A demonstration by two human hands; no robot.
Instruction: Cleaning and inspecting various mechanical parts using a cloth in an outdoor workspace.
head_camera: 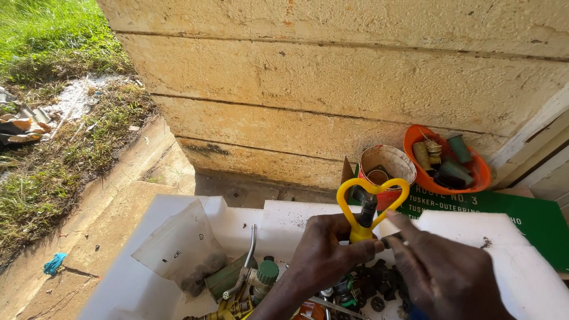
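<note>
Yellow forked fitting [372, 201] in left hand's [323, 255] clenched grip, right hand's [441, 266] fingertips [396, 239] pinching its base.

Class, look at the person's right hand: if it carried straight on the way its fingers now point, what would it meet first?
The right hand points up and left, towards the yellow heart-shaped plastic sprinkler frame held upright by the left hand. It would probably meet the frame's lower stem first, though depth is hard to judge from this single view.
</note>
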